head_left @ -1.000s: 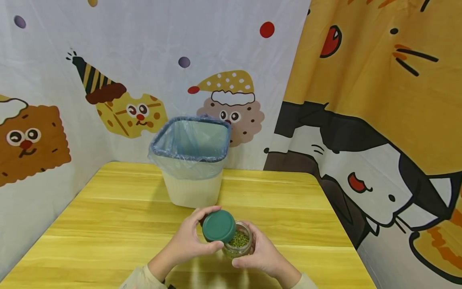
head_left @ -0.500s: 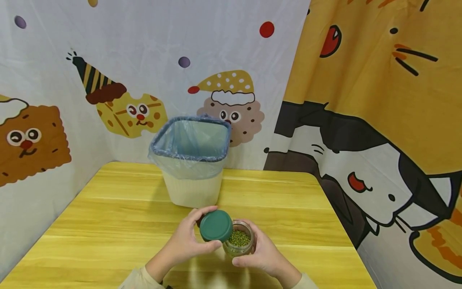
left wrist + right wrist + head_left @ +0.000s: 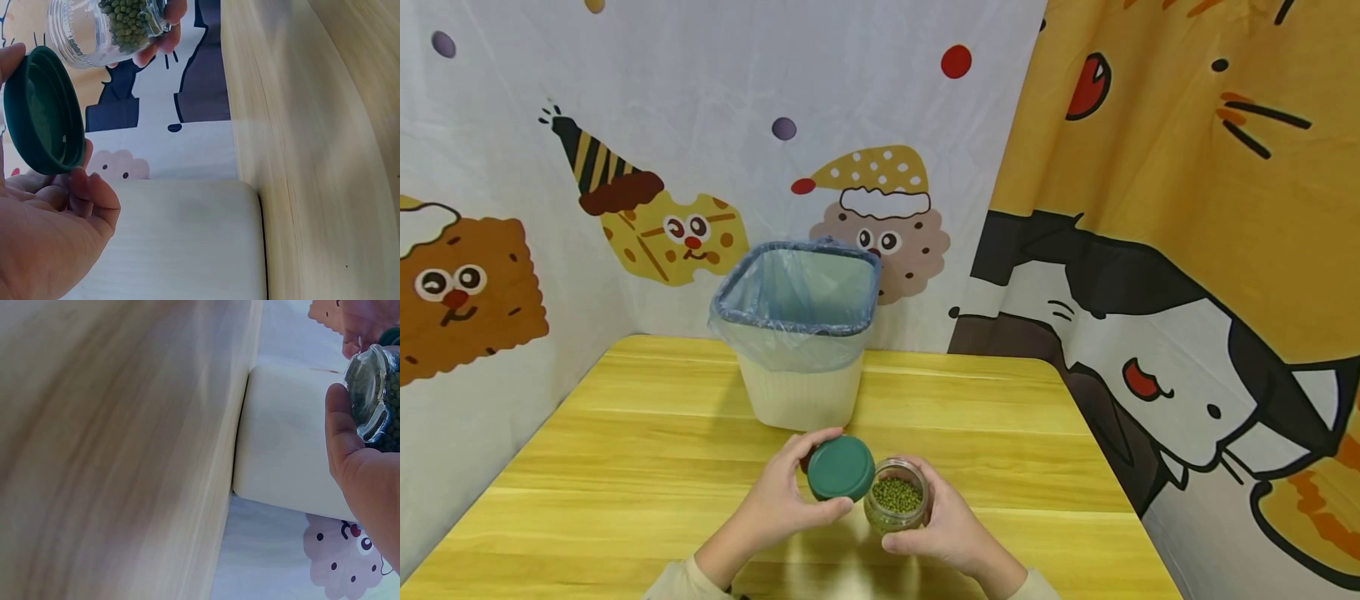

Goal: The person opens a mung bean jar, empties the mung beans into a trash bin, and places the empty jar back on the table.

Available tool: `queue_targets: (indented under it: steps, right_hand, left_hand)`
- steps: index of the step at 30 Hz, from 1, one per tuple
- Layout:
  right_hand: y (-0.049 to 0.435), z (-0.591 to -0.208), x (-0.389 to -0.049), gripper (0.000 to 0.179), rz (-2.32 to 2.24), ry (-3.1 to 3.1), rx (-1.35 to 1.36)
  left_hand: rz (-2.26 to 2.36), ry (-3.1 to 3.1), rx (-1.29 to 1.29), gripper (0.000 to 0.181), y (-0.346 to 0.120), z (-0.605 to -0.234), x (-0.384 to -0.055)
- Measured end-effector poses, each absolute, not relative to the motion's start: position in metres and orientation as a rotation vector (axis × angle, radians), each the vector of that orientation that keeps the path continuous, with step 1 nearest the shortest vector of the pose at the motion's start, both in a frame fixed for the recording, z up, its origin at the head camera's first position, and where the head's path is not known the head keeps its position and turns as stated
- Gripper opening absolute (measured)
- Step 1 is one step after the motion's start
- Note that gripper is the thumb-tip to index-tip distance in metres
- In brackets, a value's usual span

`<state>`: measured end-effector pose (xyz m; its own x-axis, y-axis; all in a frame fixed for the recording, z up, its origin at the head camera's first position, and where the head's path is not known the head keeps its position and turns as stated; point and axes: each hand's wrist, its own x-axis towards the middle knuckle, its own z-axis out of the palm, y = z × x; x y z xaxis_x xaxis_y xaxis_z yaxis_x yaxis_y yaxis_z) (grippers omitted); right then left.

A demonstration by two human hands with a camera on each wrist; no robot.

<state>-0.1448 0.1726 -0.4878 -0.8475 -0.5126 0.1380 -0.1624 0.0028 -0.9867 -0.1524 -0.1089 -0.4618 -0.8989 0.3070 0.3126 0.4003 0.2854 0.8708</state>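
Observation:
A round green lid (image 3: pixel 841 468) is pinched between the thumb and fingers of my left hand (image 3: pixel 782 492), just left of the jar. Its hollow underside shows in the left wrist view, where the lid (image 3: pixel 47 112) stands apart from the glass. My right hand (image 3: pixel 951 521) grips a clear glass jar (image 3: pixel 895 521) with an uncovered mouth. Small green beans, like mung beans (image 3: pixel 897 495), lie inside the jar. In the right wrist view the jar (image 3: pixel 369 387) is cut off by the frame's edge.
Behind the hands, a cream bin (image 3: pixel 801 392) with a blue plastic liner (image 3: pixel 790 342) stands on the yellow wooden table (image 3: pixel 625 467). A cartoon-printed cloth (image 3: pixel 700 83) hangs around the table's far side.
My left hand has drawn the lid leftward, off the jar's rim, so a gap now shows between them. The jar and right hand have stayed almost in place.

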Motion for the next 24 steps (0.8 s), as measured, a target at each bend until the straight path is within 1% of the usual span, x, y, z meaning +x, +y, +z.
queue_targets:
  steps: [7, 14, 24]
  right_hand:
    - [0.1735, -0.4883, -0.1441, 0.09, -1.904, 2.035, -0.677]
    - [0.173, -0.4861, -0.1431, 0.093, -1.888, 2.061, -0.627]
    - [0.1744, -0.4876, -0.1436, 0.093, -1.9, 2.048, -0.678]
  left_hand:
    - [-1.676, -2.448, -0.666, 0.079, -0.111, -0.4643, -0.1528]
    - [-1.714, -2.489, -0.58, 0.079, -0.1134, -0.4616, -0.1521]
    - [-1.663, -2.519, -0.547, 0.079, -0.1187, -0.4649, -0.1525]
